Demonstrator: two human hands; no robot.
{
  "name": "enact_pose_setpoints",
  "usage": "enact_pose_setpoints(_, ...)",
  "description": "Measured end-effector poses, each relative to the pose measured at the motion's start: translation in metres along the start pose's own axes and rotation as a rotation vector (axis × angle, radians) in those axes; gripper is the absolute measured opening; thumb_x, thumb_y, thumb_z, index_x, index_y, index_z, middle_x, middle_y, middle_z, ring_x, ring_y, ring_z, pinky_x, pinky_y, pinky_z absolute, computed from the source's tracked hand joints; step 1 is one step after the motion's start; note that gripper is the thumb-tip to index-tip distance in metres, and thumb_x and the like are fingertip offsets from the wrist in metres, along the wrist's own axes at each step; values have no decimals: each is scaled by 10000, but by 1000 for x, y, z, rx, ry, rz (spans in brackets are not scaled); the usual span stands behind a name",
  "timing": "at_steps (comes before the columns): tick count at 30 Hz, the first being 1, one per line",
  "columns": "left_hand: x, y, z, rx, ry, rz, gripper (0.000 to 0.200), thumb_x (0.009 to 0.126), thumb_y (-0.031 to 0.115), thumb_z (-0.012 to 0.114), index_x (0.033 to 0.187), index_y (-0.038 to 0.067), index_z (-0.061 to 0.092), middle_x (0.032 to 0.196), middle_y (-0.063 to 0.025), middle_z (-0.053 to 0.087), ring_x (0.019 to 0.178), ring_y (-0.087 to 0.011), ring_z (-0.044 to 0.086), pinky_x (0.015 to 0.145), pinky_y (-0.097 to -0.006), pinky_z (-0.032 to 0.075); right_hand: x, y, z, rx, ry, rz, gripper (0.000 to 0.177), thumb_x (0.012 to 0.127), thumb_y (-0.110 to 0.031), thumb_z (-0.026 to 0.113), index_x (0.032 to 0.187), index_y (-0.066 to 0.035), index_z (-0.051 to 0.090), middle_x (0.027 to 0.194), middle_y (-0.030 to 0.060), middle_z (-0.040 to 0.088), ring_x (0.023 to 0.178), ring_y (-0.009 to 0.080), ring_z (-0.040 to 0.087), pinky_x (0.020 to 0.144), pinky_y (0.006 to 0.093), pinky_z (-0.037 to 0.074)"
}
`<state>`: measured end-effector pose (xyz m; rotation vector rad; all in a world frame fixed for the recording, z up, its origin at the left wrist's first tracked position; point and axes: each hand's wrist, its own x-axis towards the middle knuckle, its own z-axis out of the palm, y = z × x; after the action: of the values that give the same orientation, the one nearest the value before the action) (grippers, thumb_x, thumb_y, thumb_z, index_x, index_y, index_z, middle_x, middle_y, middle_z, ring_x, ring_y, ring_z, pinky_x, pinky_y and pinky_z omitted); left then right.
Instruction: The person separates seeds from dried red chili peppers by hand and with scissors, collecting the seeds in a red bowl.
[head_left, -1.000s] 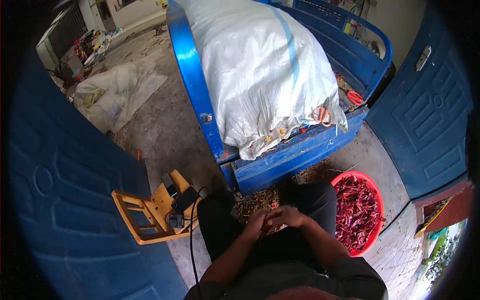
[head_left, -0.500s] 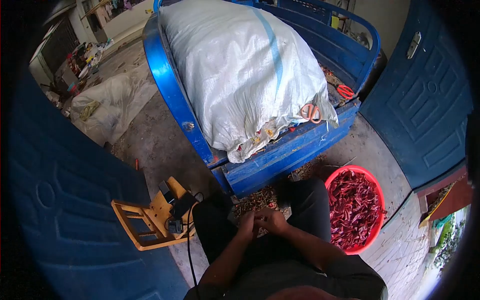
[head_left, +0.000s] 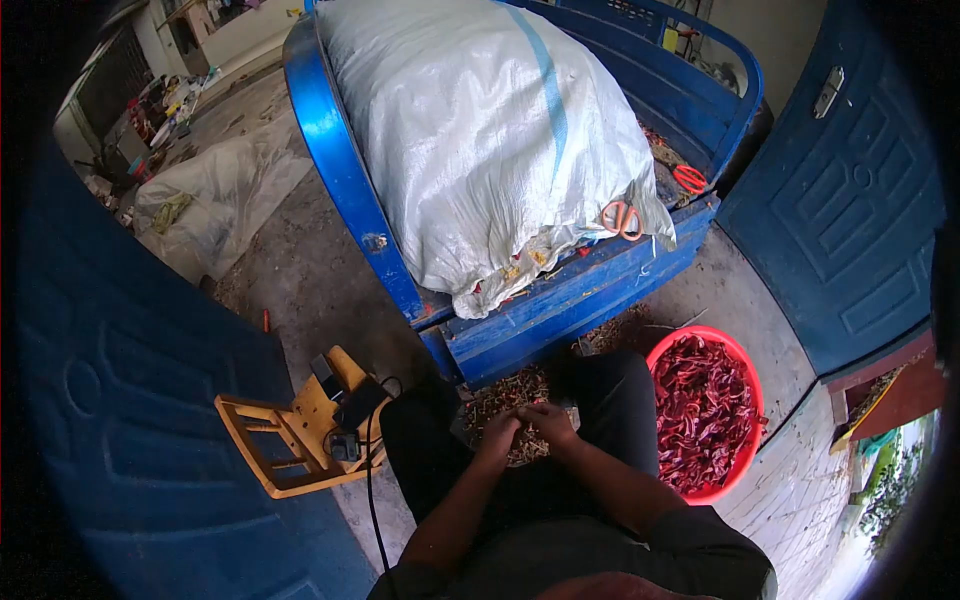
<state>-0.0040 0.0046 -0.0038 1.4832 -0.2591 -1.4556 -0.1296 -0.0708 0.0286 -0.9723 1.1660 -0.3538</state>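
Little changed since half a second ago: both hands kept together low between the knees, cart and sack sitting slightly further left in view than a second back.

- Left hand (head_left: 500, 434), right hand (head_left: 553, 422): touching each other, fingers curled inward, tips meeting; cannot tell whether anything is pinched between them.
- Litter of dried stems and scraps (head_left: 512, 390): on the concrete just beyond the hands, between the feet and the cart.
- Red basin (head_left: 700, 331): on the ground beside the right knee, filled with dried red chillies (head_left: 705, 410).
- Blue cart (head_left: 580, 295): directly ahead, loaded with a large white woven sack (head_left: 490, 130).
- Orange-handled scissors (head_left: 621, 217): at the sack's lower right corner; red-handled scissors (head_left: 690, 179) lying further back in the cart bed.
- Yellow wooden stool (head_left: 275, 447): tipped on its side beside the left knee, black devices (head_left: 355, 405) on it, black cable (head_left: 370, 500) trailing toward the person.
- Blue doors: one left (head_left: 120, 400), one right (head_left: 850, 200).
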Motion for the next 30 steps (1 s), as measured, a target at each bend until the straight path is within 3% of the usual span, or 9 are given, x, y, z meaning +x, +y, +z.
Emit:
enact_pose_setpoints(5,-20,16,2,-26,-27,27,236,914,154,563,1073,31,686,817,4,625,639,-77,533,559,-240,399,-5,-16,-3,91,-13,35,286,874,-358,740,832,-78,705,818,24,649,736,108,599,610,272,467)
enact_pose_setpoints(7,-21,20,0,1,-53,-41,231,917,159,563,1074,41,685,804,6,620,626,-75,525,553,-233,393,5,-10,-13,-197,-39,-73,268,879,-325,744,823,-65,706,803,23,640,752,113,601,616,282,474)
enact_pose_setpoints(9,-24,13,1,-132,-118,106,191,908,169,588,1026,47,675,793,4,619,625,-73,524,555,-231,396,-25,-51,-10,-274,-150,-358,201,887,-225,742,822,-38,707,808,29,641,757,110,602,622,279,485)
enact_pose_setpoints(11,-44,37,12,-156,-129,46,166,906,172,593,991,49,665,787,3,618,618,-73,523,553,-231,396,-12,-40,-16,-388,-131,-832,107,884,-122,732,850,-21,721,798,44,639,735,116,612,627,272,496)
enact_pose_setpoints(15,-34,37,11,-86,-190,-53,140,887,176,612,947,58,655,789,3,620,615,-73,527,553,-230,395,-12,-41,-29,-324,-240,-596,85,893,-104,725,888,-19,732,810,43,643,720,119,614,646,266,499)
enact_pose_setpoints(17,-26,28,13,-77,-175,-56,145,880,174,616,955,57,658,791,2,622,624,-75,538,563,-233,406,-2,-28,-36,-141,-286,-293,150,908,-140,729,875,7,727,805,63,689,741,130,646,662,315,525)
enact_pose_setpoints(21,-22,31,7,-39,-263,-87,185,853,162,634,986,38,667,794,-4,628,660,-85,571,603,-248,441,-1,-29,-36,29,-237,-133,209,925,-200,713,843,-7,710,751,51,672,663,106,609,618,295,493)
enact_pose_setpoints(26,-28,37,14,-68,-198,-37,224,873,195,638,1009,19,668,792,-5,633,631,-86,563,584,-252,429,0,-33,-35,238,-195,41,225,920,-257,717,880,-40,674,760,15,639,653,102,574,606,271,472)
enact_pose_setpoints(30,-32,37,12,2,-252,7,262,885,267,660,1022,43,665,733,25,597,590,-80,522,554,-260,396,9,-29,-47,316,-305,150,200,923,-250,704,901,-56,664,744,0,614,643,105,568,592,268,469)
